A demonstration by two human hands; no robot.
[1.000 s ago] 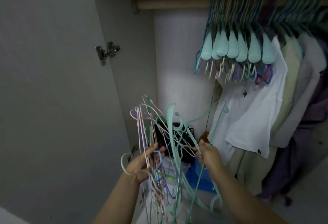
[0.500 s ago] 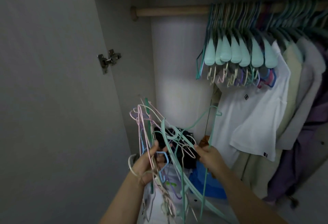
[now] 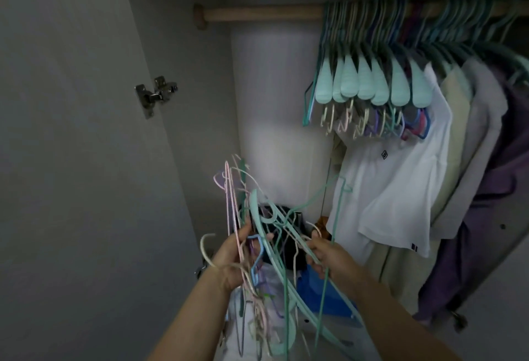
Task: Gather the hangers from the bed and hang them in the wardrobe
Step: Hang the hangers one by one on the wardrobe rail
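Note:
I stand at the open wardrobe. My left hand grips a tangled bundle of thin hangers in pink, cream, blue and teal, their hooks pointing up. My right hand holds a thin teal hanger that runs through the bundle. Above, the wooden rail is bare on its left stretch. Further right, several teal hangers hang packed together on it.
The grey wardrobe door stands open on the left, its hinge on the inner edge. A white T-shirt and other clothes hang at right. A blue item and dark things lie on the wardrobe floor.
Both hands have sunk a little and drawn closer together. The teal hanger in my right hand has dropped lower against the bundle.

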